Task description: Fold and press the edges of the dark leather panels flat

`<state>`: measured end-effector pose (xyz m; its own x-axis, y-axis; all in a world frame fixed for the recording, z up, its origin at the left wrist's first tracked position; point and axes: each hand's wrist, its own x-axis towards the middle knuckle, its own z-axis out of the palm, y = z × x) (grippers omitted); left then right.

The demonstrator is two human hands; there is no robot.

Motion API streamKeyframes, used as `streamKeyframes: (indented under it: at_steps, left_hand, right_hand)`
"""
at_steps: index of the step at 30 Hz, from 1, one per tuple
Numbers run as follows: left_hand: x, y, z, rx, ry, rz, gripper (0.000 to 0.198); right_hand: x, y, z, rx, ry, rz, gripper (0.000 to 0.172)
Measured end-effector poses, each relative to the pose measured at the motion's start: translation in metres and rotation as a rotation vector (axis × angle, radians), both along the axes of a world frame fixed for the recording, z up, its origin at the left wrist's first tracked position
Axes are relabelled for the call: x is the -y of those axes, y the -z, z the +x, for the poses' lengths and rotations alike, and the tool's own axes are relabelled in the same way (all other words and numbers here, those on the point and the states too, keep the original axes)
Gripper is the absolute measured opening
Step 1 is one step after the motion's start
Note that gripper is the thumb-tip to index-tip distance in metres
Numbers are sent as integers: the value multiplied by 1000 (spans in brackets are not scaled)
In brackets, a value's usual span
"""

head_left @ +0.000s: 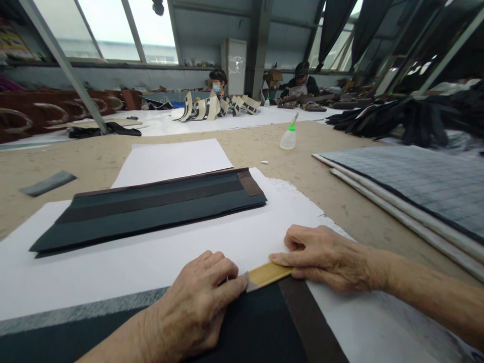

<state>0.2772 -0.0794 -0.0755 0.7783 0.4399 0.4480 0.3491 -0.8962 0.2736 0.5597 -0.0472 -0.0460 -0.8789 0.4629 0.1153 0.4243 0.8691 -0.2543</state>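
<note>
A flat yellow strip point(269, 274) lies along the far edge of a dark panel point(257, 322), between my two hands. My left hand point(204, 297) is closed, its thumb and forefinger pressed on the strip's grey left end. At the right end, by the panel's brown band point(312, 315), my right hand point(321, 254) pinches the strip between thumb and fingers. A speckled grey border point(91, 307) runs along the panel's edge, left of my left hand. Part of the panel is hidden under my left hand and forearm.
Beyond my hands, dark folded pieces point(162, 204) lie stacked on white paper point(181, 247). A squeeze bottle point(288, 138) with a green cap stands farther back. Grey sheets point(423, 181) are piled at right, black material point(401, 118) behind them. Two people sit across the table.
</note>
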Motion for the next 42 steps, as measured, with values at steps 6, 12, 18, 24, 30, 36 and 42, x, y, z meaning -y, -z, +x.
streamKeyframes:
  at_steps: [6,12,18,24,30,36,42]
  left_hand:
    - [-2,-12,-25,-21,14,-156,32]
    - [-1,-8,-38,-7,-14,-115,35]
    - [1,-7,-36,-38,-7,-19,31]
    - [3,-9,-33,-131,25,96,31]
    - [5,-13,-56,-102,3,-14,30]
    - [11,-15,-90,-13,-24,-126,38]
    - [12,-11,-87,-23,-82,-103,37]
  right_hand:
    - [-3,-1,-1,21,-24,20,32]
    - [-4,0,-7,-2,-40,15,31]
    - [-4,-1,-22,9,-46,23,33]
    - [-7,0,-34,21,-61,17,33]
    - [-7,-3,-37,53,-60,20,33]
    - [-7,-5,-42,76,-63,3,33]
    - [-9,-6,-56,73,-78,7,32]
